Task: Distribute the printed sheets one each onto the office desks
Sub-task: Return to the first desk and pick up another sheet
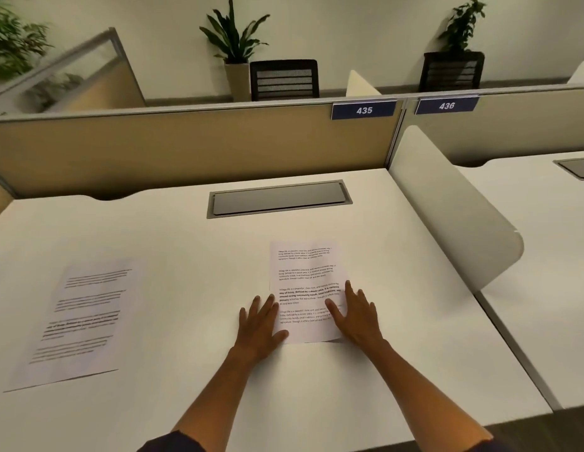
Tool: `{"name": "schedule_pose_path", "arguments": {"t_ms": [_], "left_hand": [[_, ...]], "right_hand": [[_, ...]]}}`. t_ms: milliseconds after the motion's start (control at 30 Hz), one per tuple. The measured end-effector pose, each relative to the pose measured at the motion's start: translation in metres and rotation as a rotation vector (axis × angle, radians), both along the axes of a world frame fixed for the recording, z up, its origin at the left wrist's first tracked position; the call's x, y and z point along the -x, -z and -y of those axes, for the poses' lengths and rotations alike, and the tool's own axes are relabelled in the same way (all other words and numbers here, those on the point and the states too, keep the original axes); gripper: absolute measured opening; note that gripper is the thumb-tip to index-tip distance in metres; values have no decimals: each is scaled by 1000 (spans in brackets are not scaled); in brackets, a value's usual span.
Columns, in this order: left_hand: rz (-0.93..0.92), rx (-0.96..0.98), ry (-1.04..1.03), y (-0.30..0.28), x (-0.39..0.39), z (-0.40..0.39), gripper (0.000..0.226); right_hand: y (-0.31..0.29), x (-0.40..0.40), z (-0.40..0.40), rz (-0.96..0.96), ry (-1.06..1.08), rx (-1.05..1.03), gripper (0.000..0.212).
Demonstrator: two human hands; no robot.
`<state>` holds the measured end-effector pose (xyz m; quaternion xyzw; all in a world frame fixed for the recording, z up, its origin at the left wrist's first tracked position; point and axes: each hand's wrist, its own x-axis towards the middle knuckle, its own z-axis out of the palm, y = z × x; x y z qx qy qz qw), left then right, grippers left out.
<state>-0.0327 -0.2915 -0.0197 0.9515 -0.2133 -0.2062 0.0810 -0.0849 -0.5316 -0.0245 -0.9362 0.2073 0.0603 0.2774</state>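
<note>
While both forearms reach in from the near edge, the left hand [260, 324] lies flat with its grip spread, fingers straight, on the white counter [192, 402], touching the left margin of a printed sheet [305, 278]. The right hand [357, 316] presses flat on that sheet's lower right part, grip likewise spread. A second printed sheet [78, 324], blurred, lies well apart to the left on the same counter. Farther back sits a grey cable hatch [279, 199], then a tan partition [173, 145] bearing the plate 435 [364, 110]. A white divider [447, 203] separates the neighbouring counter [545, 243], marked 436 [446, 106].
</note>
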Motion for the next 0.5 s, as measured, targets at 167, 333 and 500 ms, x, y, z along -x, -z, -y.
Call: {"name": "schedule_pose_path", "arguments": {"t_ms": [167, 333, 500], "left_hand": [[-3, 12, 1, 1, -1, 3, 74], [0, 20, 14, 3, -2, 4, 73], [6, 30, 37, 5, -5, 1, 72]], "right_hand": [[-14, -10, -11, 6, 7, -314, 84], [-33, -20, -26, 151, 304, -801, 81], [-49, -30, -18, 178, 561, -1179, 78]]}}
